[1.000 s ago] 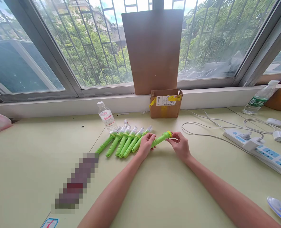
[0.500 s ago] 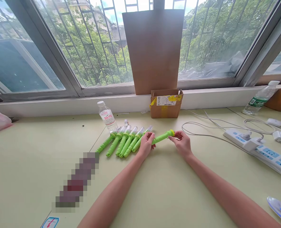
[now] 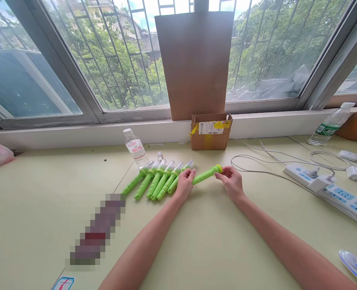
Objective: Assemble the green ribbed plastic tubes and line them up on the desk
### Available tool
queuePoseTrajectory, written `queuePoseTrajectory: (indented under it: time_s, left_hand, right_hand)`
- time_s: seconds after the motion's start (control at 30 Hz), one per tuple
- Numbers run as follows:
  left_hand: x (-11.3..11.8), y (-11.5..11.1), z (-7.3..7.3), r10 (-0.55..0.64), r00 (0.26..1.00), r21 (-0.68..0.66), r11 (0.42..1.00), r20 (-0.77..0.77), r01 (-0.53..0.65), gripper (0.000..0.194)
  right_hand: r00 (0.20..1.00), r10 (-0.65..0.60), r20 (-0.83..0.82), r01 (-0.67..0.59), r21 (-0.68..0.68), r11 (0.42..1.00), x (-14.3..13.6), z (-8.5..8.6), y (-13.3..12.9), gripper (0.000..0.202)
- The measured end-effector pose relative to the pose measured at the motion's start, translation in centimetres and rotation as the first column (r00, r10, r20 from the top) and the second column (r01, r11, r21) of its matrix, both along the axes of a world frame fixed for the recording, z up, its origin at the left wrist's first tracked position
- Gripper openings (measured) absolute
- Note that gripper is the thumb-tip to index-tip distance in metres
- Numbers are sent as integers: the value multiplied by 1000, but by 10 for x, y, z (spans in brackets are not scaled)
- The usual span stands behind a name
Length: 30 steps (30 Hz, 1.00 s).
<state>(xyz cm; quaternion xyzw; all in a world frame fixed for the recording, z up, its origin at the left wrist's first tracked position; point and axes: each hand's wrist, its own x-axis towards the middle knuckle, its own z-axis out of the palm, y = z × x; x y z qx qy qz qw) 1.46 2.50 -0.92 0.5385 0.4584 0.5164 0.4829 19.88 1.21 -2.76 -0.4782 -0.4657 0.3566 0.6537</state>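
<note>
A green stick (image 3: 205, 175) with a yellow-green collar is held between my two hands above the pale green table (image 3: 241, 249). My left hand (image 3: 185, 182) pinches its lower left end. The fingers of my right hand (image 3: 231, 181) close on the collar at its right end; the clear tip seen on the others is not visible here. Left of my left hand, several similar green sticks (image 3: 150, 183) with clear tops lie side by side, tilted, the nearest one partly hidden behind that hand.
Behind the sticks stands a water bottle (image 3: 136, 149). A small cardboard box (image 3: 210, 139) sits by the sill, below a tall cardboard sheet (image 3: 196, 64). To the right are a power strip (image 3: 332, 191), white cables (image 3: 266, 171) and another bottle (image 3: 328, 127). A blurred dark object (image 3: 100, 227) lies left.
The fingertips of my left hand have shifted slightly around the stick's lower end. Otherwise both hands and the stick are nearly where they were.
</note>
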Motion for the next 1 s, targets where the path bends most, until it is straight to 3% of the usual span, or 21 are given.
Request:
queuePoseTrajectory:
  time_s: [0.13,0.23,0.33,0.53,1.0]
  left_hand:
    - [3,-4,-1,56,978,198,980,-199,-16,37]
    - [6,-8,-2,87,928,343,938,-363,46,24]
    - [7,-10,-5,114,884,409,908,-454,93,23]
    - [5,-10,-6,150,876,446,892,-459,81,16]
    - [5,-12,-5,157,896,417,908,-415,34,24]
  right_hand:
    - [999,-16,41,15,18,1000,-1,-1,0,40]
    - [997,-27,72,26,27,999,-1,0,-1,39]
    - [995,-36,90,32,43,999,-2,2,-3,39]
    - [995,-34,89,28,69,997,-5,3,-5,39]
    - [991,8,136,-10,16,1000,-3,5,-6,40]
